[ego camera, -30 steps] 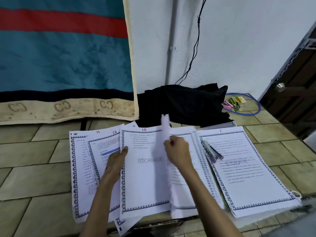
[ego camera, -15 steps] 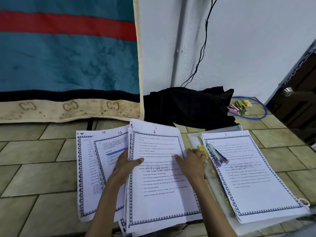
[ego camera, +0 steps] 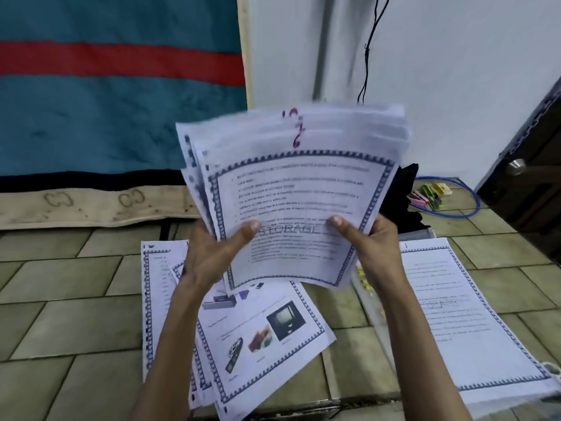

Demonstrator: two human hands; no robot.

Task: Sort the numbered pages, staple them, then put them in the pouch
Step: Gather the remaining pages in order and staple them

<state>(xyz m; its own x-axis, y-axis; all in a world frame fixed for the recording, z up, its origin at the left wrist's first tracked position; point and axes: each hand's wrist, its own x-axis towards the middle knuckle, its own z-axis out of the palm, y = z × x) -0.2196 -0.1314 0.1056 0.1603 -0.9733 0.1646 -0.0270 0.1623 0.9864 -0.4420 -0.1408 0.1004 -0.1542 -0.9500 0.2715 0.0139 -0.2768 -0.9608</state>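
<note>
While raised off the tiled desk, held upright and fanned: lifted sheaf, page 6 in front, long axis running up and away. Left of the sheaf, loose pages flat on the desk. Left hand clamped on the sheaf's lower left edge, right hand clamped on its lower right edge, both equally near. Right of the sheaf, page 1 lying on what looks like the pouch, probably the next destination.

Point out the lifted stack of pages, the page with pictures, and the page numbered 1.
Lifted stack [ego camera: 291, 189], head view, printed front sheet.
Picture page [ego camera: 273, 332], head view, by the pictures.
Page 1 [ego camera: 473, 323], head view, middle of sheet.
</note>
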